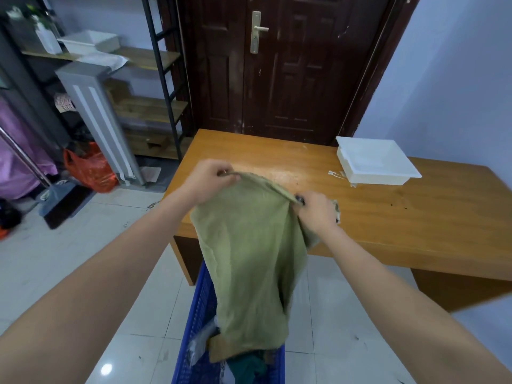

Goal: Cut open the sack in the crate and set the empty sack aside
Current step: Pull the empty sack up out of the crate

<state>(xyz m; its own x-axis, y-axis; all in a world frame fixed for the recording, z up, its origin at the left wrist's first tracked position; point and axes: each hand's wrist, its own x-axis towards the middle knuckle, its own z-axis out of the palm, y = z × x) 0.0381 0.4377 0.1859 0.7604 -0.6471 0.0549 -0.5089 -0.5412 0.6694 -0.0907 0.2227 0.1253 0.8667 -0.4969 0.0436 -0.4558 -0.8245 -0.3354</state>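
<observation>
A limp olive-green woven sack [250,261] hangs upside down over a blue plastic crate [198,314] on the floor. My left hand [209,180] pinches the sack's upper left corner. My right hand [315,210] grips the upper right corner, with a small dark object showing at its fingers. The sack's lower end reaches into the crate, where dark green cloth [248,367] and a clear plastic packet [199,342] lie. The crate's right side is hidden behind the sack.
A wooden table [388,214] stands just beyond the crate, with a white plastic tray [374,162] at its far right. A dark door is behind it. Shelving, a grey panel, an orange bag [90,169] and a broom stand to the left on the tiled floor.
</observation>
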